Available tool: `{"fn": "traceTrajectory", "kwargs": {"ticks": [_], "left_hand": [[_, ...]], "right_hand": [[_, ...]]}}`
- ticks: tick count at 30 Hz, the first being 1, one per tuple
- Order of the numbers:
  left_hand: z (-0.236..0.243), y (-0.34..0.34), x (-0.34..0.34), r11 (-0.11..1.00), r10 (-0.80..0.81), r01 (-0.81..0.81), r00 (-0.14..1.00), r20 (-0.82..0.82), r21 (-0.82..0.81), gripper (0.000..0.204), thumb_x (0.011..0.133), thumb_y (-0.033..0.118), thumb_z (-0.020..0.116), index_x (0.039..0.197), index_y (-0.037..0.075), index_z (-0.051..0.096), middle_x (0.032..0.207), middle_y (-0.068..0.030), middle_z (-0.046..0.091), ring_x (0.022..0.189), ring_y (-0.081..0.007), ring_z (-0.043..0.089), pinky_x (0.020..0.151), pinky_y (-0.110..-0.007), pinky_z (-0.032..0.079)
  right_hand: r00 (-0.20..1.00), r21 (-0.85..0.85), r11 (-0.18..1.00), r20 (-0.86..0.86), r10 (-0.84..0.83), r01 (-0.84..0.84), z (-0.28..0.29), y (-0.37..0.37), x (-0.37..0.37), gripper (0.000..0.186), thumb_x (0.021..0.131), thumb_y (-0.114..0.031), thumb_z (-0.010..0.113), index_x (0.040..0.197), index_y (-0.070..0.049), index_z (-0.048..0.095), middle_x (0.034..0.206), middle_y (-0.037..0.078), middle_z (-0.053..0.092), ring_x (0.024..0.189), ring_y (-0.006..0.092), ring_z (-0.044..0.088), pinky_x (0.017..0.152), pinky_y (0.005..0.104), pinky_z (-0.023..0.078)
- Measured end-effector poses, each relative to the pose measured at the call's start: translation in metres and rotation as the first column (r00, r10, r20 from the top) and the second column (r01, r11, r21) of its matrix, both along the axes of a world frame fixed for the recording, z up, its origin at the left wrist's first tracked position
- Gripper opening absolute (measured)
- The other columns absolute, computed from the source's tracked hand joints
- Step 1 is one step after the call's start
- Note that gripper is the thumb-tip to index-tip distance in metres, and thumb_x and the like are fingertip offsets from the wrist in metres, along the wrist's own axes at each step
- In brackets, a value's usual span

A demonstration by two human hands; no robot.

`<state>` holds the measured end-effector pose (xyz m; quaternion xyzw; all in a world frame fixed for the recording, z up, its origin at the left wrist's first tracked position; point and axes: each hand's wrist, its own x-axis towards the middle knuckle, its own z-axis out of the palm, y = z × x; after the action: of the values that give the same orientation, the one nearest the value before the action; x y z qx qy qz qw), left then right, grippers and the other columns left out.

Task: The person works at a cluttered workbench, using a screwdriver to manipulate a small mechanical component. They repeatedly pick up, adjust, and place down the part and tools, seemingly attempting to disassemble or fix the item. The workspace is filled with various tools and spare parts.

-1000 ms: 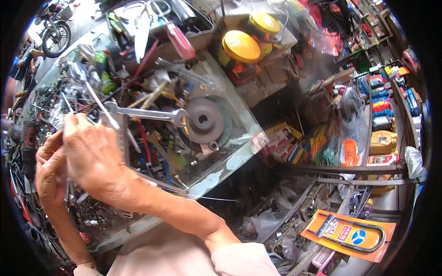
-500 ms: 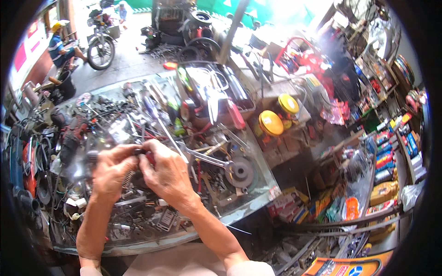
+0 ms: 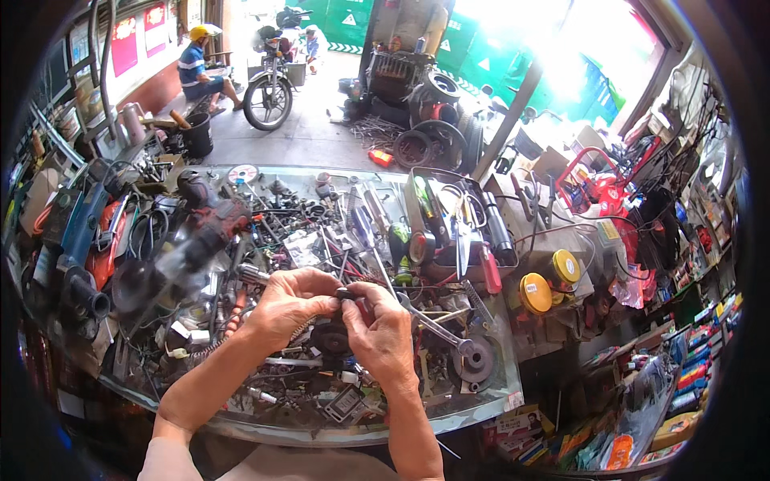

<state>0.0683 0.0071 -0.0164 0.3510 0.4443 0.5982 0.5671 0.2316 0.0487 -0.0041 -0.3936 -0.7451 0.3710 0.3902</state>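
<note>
— Your two hands sat crossed, right over left, a second ago; now they have come apart at the wrists and meet only at the fingertips, while the view has lifted to take in more of the yard.

— Between those fingertips you have a small black piece (image 3: pixel 345 293), smooth-looking, its exact shape mostly covered. Your left hand (image 3: pixel 295 311) pinches it narrowly from one side, your right hand (image 3: pixel 378 327) from the other, above the cluttered tabletop.

— How much room around them?

— Little at your right: a long silver metal wrench (image 3: pixel 437 327) starts just beside your knuckles and slants to a thick grey abrasive disc (image 3: pixel 476 361). Beyond that disc, a narrow strip of glass lies bare along the table's side. Between your forearms, a dark round part (image 3: pixel 330 338) lies near a thin coiled metal spring (image 3: pixel 303 328).

— Toward your body, the glass-topped table (image 3: pixel 321 435) ends in a pale, worn, bowed-looking edge, your right forearm passing over it. Farther out stand an open-topped tool tray (image 3: pixel 453 276), two round yellow lids (image 3: pixel 535 293) and the grey, flat floor (image 3: pixel 321 151).
</note>
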Motion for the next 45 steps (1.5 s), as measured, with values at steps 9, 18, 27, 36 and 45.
{"fn": "traceTrajectory", "kwargs": {"ticks": [9,18,27,36,45], "left_hand": [[-0.007,-0.016,0.007,0.999,0.048,-0.049,0.980,-0.192,-0.001,0.021,0.090,0.004,0.065,0.111,-0.003,0.068,0.097,-0.0055,0.070,0.086,-0.0081,0.063,0.078,-0.022,0.052],[-0.009,-0.026,0.013,0.968,0.229,-0.122,0.793,-0.565,0.221,0.018,0.089,0.002,0.066,0.106,0.000,0.070,0.092,-0.0032,0.058,0.084,-0.0104,0.055,0.072,-0.024,0.046],[-0.001,-0.033,0.019,0.935,0.325,-0.184,0.785,-0.527,0.302,0.028,0.086,-0.003,0.065,0.114,0.001,0.067,0.097,-0.0066,0.060,0.091,-0.0138,0.058,0.080,-0.025,0.048],[-0.018,-0.032,0.010,0.936,0.349,-0.280,0.803,-0.482,0.212,0.024,0.089,0.000,0.063,0.112,-0.002,0.067,0.101,-0.0064,0.063,0.093,-0.0122,0.059,0.081,-0.025,0.049],[-0.029,-0.029,0.002,0.933,0.360,-0.327,0.837,-0.411,0.151,0.022,0.090,0.000,0.064,0.110,-0.004,0.068,0.102,-0.0045,0.064,0.089,-0.0094,0.058,0.076,-0.023,0.049]], "right_hand": [[0.997,-0.161,0.984,-0.014,0.071,-0.072,0.003,0.003,-0.001,0.021,0.088,-0.005,0.065,0.108,0.001,0.065,0.076,0.000,0.062,0.066,0.0038,0.052,0.058,0.0215,0.044],[0.990,-0.298,0.945,-0.066,0.122,-0.137,0.009,-0.001,0.000,0.021,0.086,-0.005,0.066,0.106,0.000,0.066,0.078,0.003,0.060,0.068,0.0080,0.053,0.063,0.0244,0.046],[0.980,-0.086,0.980,-0.104,0.170,-0.179,0.002,-0.003,-0.006,0.020,0.085,-0.002,0.066,0.104,-0.002,0.067,0.089,0.007,0.062,0.072,0.0132,0.059,0.067,0.0267,0.048],[0.991,0.226,0.971,0.093,-0.098,0.075,0.057,-0.025,0.012,0.037,0.081,-0.004,0.071,0.117,0.003,0.062,0.088,0.013,0.067,0.067,0.0162,0.063,0.055,0.0289,0.051],[0.846,0.733,0.423,-0.461,-0.268,0.533,0.087,-0.088,0.065,0.019,0.090,-0.009,0.063,0.106,0.001,0.058,0.064,0.008,0.055,0.046,0.0122,0.046,0.039,0.0231,0.032]]}}
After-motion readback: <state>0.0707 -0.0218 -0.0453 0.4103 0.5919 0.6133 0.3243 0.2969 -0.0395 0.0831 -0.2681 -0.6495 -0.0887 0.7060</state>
